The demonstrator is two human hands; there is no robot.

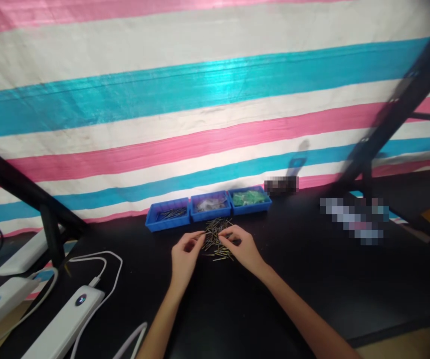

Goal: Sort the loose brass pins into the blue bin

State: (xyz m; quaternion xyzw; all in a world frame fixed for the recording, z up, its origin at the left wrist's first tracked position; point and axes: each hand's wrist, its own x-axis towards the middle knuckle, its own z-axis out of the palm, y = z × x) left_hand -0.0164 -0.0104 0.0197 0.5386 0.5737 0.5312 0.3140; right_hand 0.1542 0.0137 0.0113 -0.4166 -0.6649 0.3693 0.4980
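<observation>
A pile of thin, dark and brass-coloured metal rods [215, 240], perhaps drill bits, lies on the black table. At its left edge is my left hand [185, 252], thumb and forefinger pinched together, with what looks like one thin metal rod at the fingertips. My right hand [244, 249] reaches over the right side of the pile, also in a pinch; what sits between its fingertips is too small to make out. Just behind the pile stand three blue bins: one with thin dark rods [173, 213], one with clear plastic bags [210, 205], one with green packets [248, 197].
On the left of the table [143, 279] lie a white power bank [67, 324] with a cable and a white power strip [1, 301]. Black frame legs [52, 234] rise at both sides. A striped tarp [215, 119] hangs behind. Blurred-out items lie at the right.
</observation>
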